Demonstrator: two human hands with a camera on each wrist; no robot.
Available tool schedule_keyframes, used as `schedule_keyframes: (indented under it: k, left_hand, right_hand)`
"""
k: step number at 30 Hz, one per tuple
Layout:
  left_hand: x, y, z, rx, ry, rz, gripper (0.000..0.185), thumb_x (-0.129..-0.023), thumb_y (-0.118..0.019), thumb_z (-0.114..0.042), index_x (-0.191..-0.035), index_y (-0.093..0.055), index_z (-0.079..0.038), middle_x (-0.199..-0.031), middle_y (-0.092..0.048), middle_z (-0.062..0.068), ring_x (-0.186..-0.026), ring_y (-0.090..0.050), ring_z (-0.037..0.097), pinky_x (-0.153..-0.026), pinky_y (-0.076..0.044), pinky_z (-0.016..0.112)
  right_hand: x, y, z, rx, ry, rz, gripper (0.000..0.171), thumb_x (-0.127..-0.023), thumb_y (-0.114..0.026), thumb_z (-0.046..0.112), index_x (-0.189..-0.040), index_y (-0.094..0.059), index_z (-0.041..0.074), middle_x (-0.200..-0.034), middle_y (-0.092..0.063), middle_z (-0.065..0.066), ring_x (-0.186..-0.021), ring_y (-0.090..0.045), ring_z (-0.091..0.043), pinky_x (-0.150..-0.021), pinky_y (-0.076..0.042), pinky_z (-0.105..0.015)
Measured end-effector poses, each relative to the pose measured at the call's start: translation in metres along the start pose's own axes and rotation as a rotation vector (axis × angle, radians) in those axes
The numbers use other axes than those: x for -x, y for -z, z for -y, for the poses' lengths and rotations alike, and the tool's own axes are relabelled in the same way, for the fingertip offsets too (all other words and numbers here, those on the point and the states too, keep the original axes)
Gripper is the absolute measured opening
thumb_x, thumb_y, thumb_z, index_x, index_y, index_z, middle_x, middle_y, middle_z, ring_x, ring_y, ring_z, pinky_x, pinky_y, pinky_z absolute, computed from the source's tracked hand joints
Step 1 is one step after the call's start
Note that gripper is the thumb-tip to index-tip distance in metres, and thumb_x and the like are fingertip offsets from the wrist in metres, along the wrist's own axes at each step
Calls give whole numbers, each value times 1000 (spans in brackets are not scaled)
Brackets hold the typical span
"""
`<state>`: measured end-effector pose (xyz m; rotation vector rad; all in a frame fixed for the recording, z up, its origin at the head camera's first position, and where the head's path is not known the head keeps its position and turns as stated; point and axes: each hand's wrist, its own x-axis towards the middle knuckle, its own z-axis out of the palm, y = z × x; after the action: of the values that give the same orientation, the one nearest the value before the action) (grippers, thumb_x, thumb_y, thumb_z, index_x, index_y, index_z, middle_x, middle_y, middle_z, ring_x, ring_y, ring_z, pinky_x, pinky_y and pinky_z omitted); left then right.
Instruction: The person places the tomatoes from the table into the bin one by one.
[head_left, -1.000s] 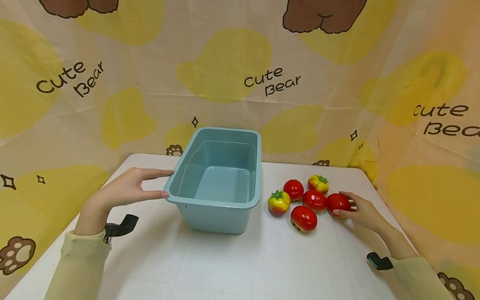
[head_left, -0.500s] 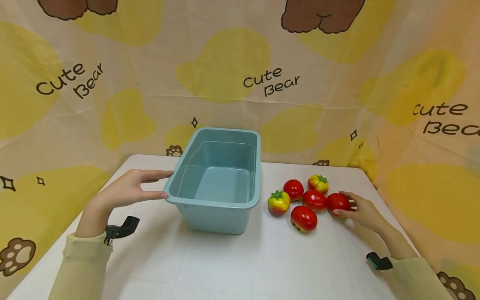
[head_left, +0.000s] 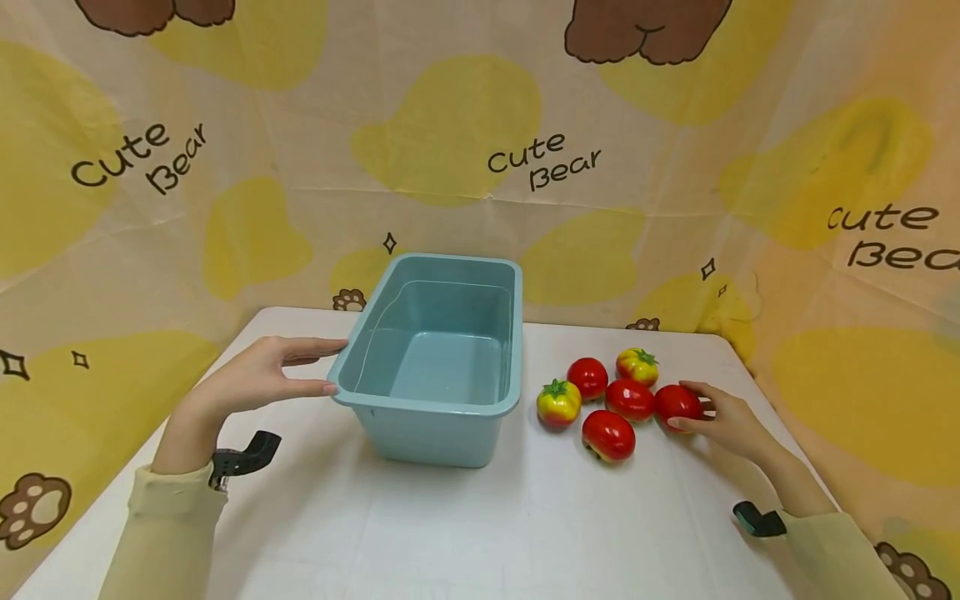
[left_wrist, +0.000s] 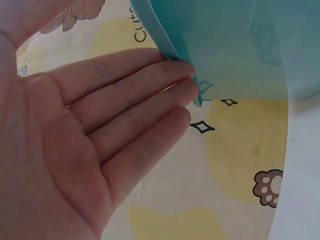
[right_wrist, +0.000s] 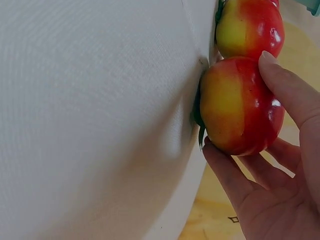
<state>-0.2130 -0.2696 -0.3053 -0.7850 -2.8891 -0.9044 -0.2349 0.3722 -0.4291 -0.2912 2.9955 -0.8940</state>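
Observation:
A deep light-blue plastic bin (head_left: 423, 454) stands on the table in the head view. My left hand (head_left: 258, 375) touches its rim at the near left corner with the fingertips and thumb tip. In the left wrist view the fingers (left_wrist: 145, 100) lie straight against the bin's edge. At the right, my right hand (head_left: 727, 425) holds a glossy red toy tomato (head_left: 673, 407) between thumb and fingers. Seen from the right wrist, this tomato (right_wrist: 235, 107) has a yellow underside with green leaves, facing the table. Another toy tomato (right_wrist: 250, 27) sits right beside it.
Left of the held tomato lie more red ones (head_left: 630, 400), with a nearer red one (head_left: 608, 436). Two yellow-red tomatoes (head_left: 558, 404) show green leaves on top. White cloth covers the table (head_left: 480, 533). A printed fabric backdrop (head_left: 450, 150) rises behind and at both sides.

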Motion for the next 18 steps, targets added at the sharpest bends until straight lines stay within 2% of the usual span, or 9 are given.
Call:
schedule_keyframes:
  k: [18]
  left_hand:
    - [0,0,2,6,-8,7,61,-82,-72,-42,-136,-53,-20,-135,-56,-2,-119,-57,32,-99,-46,44]
  right_hand:
    - [4,16,10,17,18,-23,75,-83,-71,41,-138,-42,-1,-131,-50,-29,-110,-52,-49,-81,-57,-50]
